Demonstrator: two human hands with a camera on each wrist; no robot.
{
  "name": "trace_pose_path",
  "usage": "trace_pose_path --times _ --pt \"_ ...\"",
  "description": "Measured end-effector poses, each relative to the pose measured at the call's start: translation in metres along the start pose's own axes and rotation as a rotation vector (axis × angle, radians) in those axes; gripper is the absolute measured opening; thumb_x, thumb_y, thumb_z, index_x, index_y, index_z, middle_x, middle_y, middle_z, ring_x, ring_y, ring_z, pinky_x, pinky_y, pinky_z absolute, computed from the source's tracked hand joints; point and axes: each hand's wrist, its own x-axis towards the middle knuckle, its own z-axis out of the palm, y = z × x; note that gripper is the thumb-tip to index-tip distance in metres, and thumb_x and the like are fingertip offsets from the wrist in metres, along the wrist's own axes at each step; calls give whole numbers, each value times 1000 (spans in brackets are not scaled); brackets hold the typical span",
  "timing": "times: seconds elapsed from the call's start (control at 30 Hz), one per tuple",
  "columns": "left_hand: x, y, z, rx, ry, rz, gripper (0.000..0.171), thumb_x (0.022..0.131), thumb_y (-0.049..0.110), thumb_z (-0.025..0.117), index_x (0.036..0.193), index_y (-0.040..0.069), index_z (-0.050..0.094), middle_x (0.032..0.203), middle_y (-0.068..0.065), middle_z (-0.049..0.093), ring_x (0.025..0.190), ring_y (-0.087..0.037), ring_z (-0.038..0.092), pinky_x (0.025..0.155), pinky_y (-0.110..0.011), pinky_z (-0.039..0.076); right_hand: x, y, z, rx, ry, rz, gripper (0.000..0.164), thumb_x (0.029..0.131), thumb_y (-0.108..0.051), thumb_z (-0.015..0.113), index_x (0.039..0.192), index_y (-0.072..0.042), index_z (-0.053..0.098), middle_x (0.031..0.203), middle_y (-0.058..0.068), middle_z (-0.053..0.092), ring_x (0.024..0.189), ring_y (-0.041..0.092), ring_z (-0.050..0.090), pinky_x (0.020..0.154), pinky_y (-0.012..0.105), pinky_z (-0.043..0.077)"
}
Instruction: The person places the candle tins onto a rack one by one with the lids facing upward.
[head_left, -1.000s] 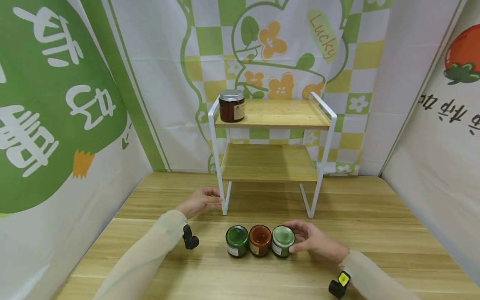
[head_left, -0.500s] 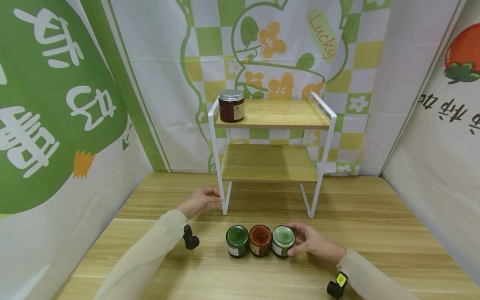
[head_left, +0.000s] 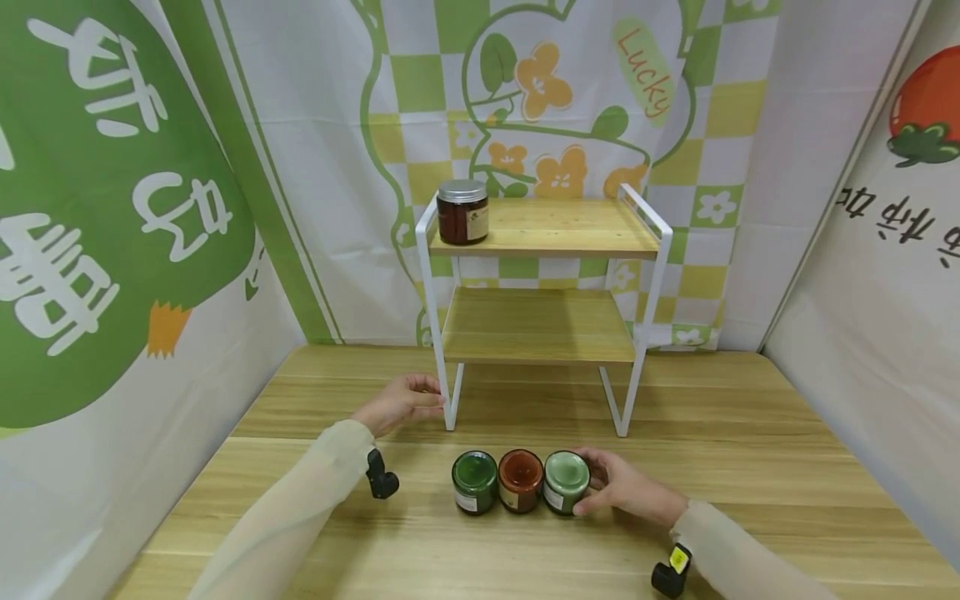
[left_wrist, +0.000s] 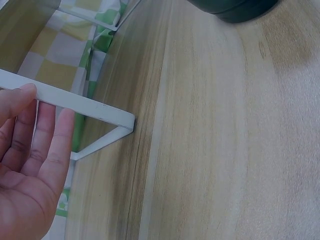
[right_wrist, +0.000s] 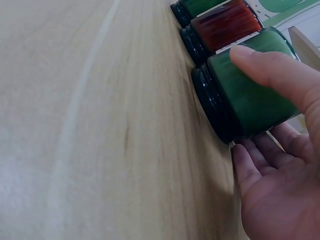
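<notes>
Three glass jars stand in a touching row on the table, dark lids down: a dark green jar (head_left: 475, 482), a red-brown jar (head_left: 521, 481) and a light green jar (head_left: 566, 482). My right hand (head_left: 630, 489) holds the light green jar at its right side, thumb at the front and fingers behind, as the right wrist view shows. My left hand (head_left: 401, 404) pinches the white front-left leg (left_wrist: 85, 105) of a two-tier shelf (head_left: 540, 333), with the thumb on the leg's near face. On the top tier, at the left, sits a brown jar (head_left: 462, 213) with a silver lid.
The wooden table (head_left: 750, 467) reaches to fabric walls at the back and both sides. The shelf's right leg (head_left: 633, 375) stands behind the light green jar. A printed curtain (head_left: 427, 83) hangs behind the shelf.
My right hand and wrist have shifted slightly left, with the thumb a little further toward the front of the light green jar. The jars and my left hand have stayed in place.
</notes>
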Motion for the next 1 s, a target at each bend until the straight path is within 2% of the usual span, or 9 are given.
trace_pose_path --times 0.33,0.4,0.53,0.67,0.87,1.0 --pt "1 -1 0 -3 7 1 11 94 -6 55 96 5 55 95 -5 59 97 -23 65 105 -48 48 1 0 1 -55 5 11 80 76 -7 81 137 14 34 135 24 48 126 32 48 108 22 43" --pt "1 -1 0 -3 8 0 11 94 -6 55 96 5 55 95 -5 59 96 -22 65 104 -47 49 2 1 1 -53 3 10 81 75 -6 81 137 14 34 135 24 48 126 31 49 107 20 43" --pt "1 -1 0 -8 4 -3 10 94 -4 57 97 5 56 95 -5 59 97 -22 65 105 -49 47 3 2 2 -54 -3 -3 79 75 -5 81 136 15 35 134 23 50 122 19 52 103 13 43" --pt "0 0 -1 -6 -2 0 9 94 -3 58 97 5 55 95 -5 58 98 -23 65 107 -50 46 3 0 2 -70 -3 -15 77 76 -6 81 135 15 36 132 22 51 118 11 54 101 12 43" --pt "1 -1 -2 10 4 5 8 94 -3 57 98 5 55 95 -5 58 97 -22 65 106 -50 47 2 -2 4 -80 28 13 75 75 -6 81 134 12 38 129 18 53 118 17 54 102 14 44" --pt "1 -3 -2 9 5 5 9 94 -3 56 98 5 55 95 -5 58 97 -21 65 109 -54 42 0 -1 2 -58 56 3 76 76 -4 80 135 14 36 128 19 53 116 17 55 100 16 47"
